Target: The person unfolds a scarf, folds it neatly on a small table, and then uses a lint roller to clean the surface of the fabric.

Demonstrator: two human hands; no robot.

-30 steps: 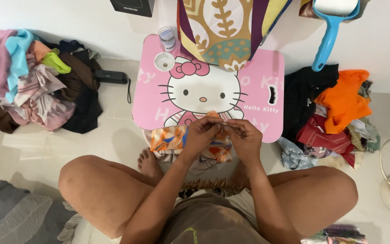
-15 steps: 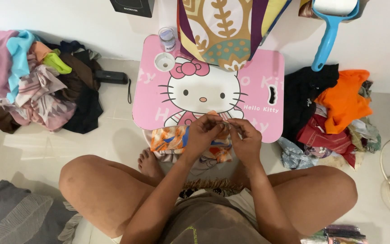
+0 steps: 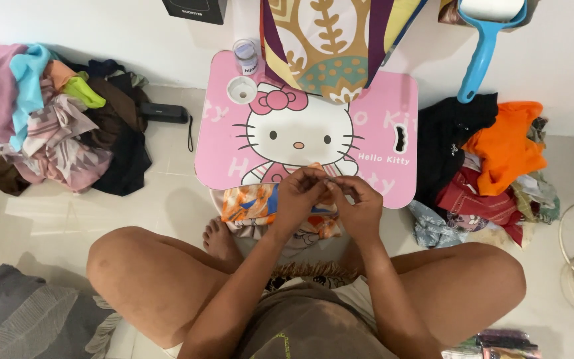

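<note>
Both hands meet at six o'clock of the smooth pink cartoon-cat lap table (image 3: 393, 113): left hand (image 3: 303, 194) and right hand (image 3: 360, 203) pinch the soft orange patterned cloth (image 3: 250, 203), which drapes crumpled off the table's near edge, toward seven o'clock.

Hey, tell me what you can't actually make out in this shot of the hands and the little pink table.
- What the left hand and right hand pinch between them: too small, covered by the fingers, head view.
- Orange patterned cloth: partly hidden under the hands and the pink table.
- Blue-handled tool: its head cut off by the top edge.
- Small clear jar: contents too small to tell.
</note>
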